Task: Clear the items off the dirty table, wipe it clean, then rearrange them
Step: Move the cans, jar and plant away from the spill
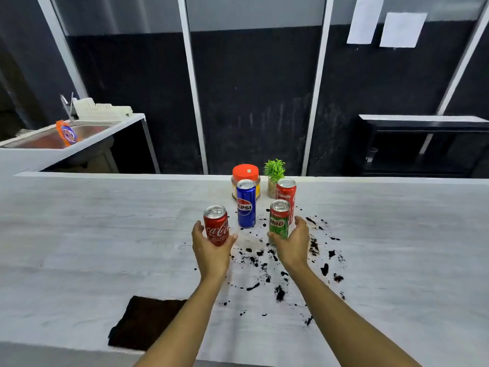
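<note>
My left hand [210, 247] grips a red Coca-Cola can [216, 225], tilted a little. My right hand [292, 245] grips a green Milo can [279, 219]. Behind them a blue Pepsi can [246, 203] stands upright, with a second red can [286, 193] to its right. At the table's far edge are a jar with a red lid [245, 176] and a small potted plant [274, 173]. Dark spilled specks and blotches [280, 292] lie scattered over the pale wood-grain table [105, 234], mostly under and right of my hands.
A dark cloth [144, 323] lies flat near the table's front edge, left of my left forearm. Beyond the table at the left is a sink counter [53, 144] with an orange packet [67, 133] and a dish rack [102, 109]. A black shelf [423, 144] stands at the right.
</note>
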